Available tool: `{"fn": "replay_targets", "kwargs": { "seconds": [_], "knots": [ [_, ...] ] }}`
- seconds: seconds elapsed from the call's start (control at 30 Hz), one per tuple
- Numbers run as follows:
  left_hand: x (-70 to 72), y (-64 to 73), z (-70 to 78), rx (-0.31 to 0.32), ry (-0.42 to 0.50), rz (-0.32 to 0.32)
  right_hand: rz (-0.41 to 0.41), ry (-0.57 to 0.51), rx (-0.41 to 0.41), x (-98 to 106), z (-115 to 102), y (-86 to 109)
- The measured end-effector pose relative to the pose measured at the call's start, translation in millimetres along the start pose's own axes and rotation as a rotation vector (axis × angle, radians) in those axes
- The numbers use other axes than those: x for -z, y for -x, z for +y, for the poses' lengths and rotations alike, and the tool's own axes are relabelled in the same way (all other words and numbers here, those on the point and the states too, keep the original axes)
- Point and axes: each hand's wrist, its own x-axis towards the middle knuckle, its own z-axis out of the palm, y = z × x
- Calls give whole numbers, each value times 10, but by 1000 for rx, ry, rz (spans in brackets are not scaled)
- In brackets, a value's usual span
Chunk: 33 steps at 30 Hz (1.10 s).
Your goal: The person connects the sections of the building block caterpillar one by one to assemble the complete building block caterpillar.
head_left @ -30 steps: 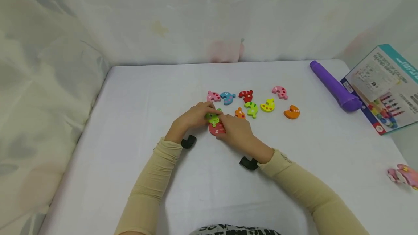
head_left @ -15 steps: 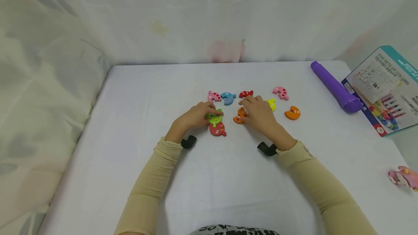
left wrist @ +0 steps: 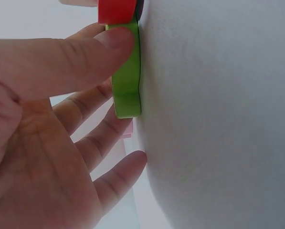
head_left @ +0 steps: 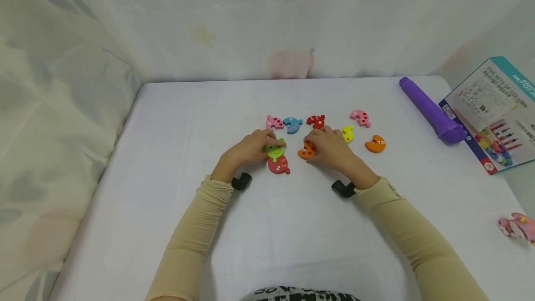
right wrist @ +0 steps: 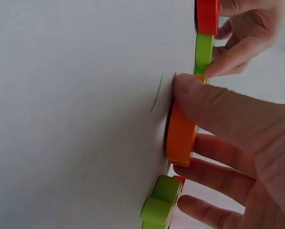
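Having left the red "2" piece [head_left: 277, 166], the right hand [head_left: 332, 151] pinches the orange spotted piece [head_left: 306, 152], frame centre | left hand [head_left: 246, 148] still pinches the green frog-faced piece [head_left: 275, 152], just left | work seemingly passes to orange

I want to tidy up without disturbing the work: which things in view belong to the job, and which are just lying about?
Likely in the job:
green face piece, pinched by the left hand
red 2 piece, touching it
orange spotted piece, held by the right hand
similar loose pieces nearby

Seemingly just lying about:
long purple thing
printed box
pink item, far right
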Motion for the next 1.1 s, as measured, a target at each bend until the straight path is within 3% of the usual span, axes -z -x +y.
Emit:
{"fn": "replay_targets", "kwargs": {
  "seconds": [0.47,0.77,1.1],
  "knots": [
    [30,-5,-4,-34,-23,13,13,-33,99,61,-299,195],
    [25,-14,-2,-24,-20,3,7,-3,172,-55,-415,274],
    [17,-12,-1,-17,-22,-3,21,54,180,-113,-459,296]
  ]
}}
